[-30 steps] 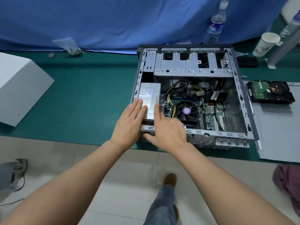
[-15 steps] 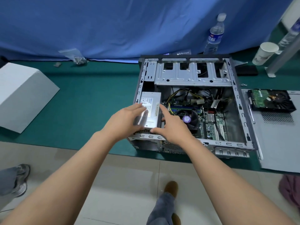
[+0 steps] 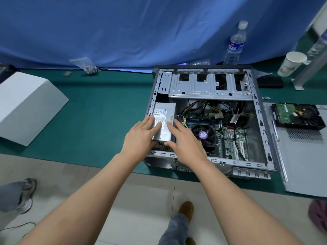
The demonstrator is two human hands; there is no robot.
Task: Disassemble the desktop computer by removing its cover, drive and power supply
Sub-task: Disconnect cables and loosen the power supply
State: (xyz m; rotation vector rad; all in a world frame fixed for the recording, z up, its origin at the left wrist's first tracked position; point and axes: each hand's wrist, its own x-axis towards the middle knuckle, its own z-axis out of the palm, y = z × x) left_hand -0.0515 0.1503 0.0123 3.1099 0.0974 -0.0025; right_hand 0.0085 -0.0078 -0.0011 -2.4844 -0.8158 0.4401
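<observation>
The open desktop case (image 3: 258, 110) lies on its side on the green mat. Its silver power supply (image 3: 163, 112) sits in the case's near-left corner. My left hand (image 3: 141, 137) rests flat on the supply's near-left part with straight fingers. My right hand (image 3: 184, 140) lies on its right side, fingers straight along the edge and thumb at the near end. The removed grey cover (image 3: 304, 156) lies to the right of the case, with the hard drive (image 3: 299, 115) on top of it.
A water bottle (image 3: 236, 45) and a paper cup (image 3: 292, 63) stand behind the case by the blue curtain. A white box (image 3: 26, 106) sits at the left. Motherboard, fan (image 3: 203, 134) and cables fill the case. Another person's shoe (image 3: 26, 195) is at lower left.
Both hands have slid forward from the case's near rim onto the power supply. The camera has moved closer.
</observation>
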